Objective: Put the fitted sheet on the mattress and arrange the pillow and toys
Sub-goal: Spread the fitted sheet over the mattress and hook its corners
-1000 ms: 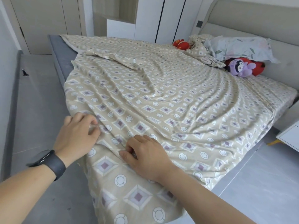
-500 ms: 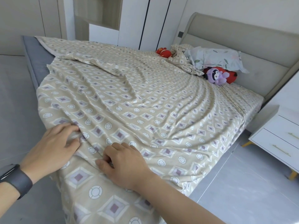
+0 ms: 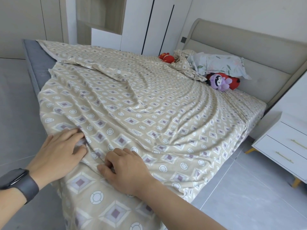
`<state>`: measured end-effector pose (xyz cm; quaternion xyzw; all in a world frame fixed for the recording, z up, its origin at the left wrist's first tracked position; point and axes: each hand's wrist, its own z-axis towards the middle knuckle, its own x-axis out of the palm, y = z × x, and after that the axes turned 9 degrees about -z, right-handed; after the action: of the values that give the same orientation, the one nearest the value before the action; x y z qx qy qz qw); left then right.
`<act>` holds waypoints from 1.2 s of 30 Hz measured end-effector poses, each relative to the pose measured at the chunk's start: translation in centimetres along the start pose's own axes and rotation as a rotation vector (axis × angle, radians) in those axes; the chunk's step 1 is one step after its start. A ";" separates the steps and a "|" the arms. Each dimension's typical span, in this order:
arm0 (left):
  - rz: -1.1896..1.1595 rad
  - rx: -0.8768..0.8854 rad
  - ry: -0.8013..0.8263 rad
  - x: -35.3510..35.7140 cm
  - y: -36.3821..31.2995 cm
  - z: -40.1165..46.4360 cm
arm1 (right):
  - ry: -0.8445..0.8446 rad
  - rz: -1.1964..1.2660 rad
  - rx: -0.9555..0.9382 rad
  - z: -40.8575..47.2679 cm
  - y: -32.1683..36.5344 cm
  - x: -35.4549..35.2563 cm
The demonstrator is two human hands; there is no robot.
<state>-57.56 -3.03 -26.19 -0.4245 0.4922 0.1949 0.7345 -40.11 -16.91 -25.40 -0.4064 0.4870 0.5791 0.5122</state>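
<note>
A beige fitted sheet (image 3: pixel 141 103) with diamond and circle prints lies wrinkled over the grey mattress (image 3: pixel 34 58), whose far left strip is bare. At the near corner my left hand (image 3: pixel 58 151) pinches a fold of the sheet. My right hand (image 3: pixel 126 168) grips the cloth just beside it, fingers curled into the fabric. By the headboard lie a floral pillow (image 3: pixel 219 65), a purple plush toy (image 3: pixel 217 81) on a red one (image 3: pixel 233 81), and a small red toy (image 3: pixel 167 58).
A padded beige headboard (image 3: pixel 249 45) stands at the far right. A white nightstand (image 3: pixel 285 146) with drawers is close to the bed's right side. White wardrobes (image 3: pixel 149 24) line the back wall. Grey tiled floor (image 3: pixel 232 188) surrounds the bed.
The view has swung right, bringing the nightstand in. Both hands stay at the near corner, gathering the sheet; my left fingers have closed more on the fold.
</note>
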 end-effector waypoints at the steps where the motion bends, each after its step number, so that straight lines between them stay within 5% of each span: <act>1: -0.001 -0.010 0.005 0.0 -0.1 0.0 | -0.001 -0.002 -0.001 0.0 0.0 0.0; 25: 0.040 0.027 0.050 -0.1 -1.9 -0.7 | 0.013 -0.038 -0.026 -0.3 0.3 -0.6; 31: -0.131 -0.276 -0.123 -1.3 0.9 0.6 | 0.065 -0.097 -0.056 0.0 1.6 -1.1; 36: -0.141 -0.230 -0.068 -2.1 2.8 1.3 | 0.016 0.004 -0.144 0.2 2.6 -0.5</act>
<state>-59.70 -0.17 -25.34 -0.5325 0.4104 0.2123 0.7092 -42.64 -16.85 -24.45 -0.4459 0.4491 0.6104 0.4764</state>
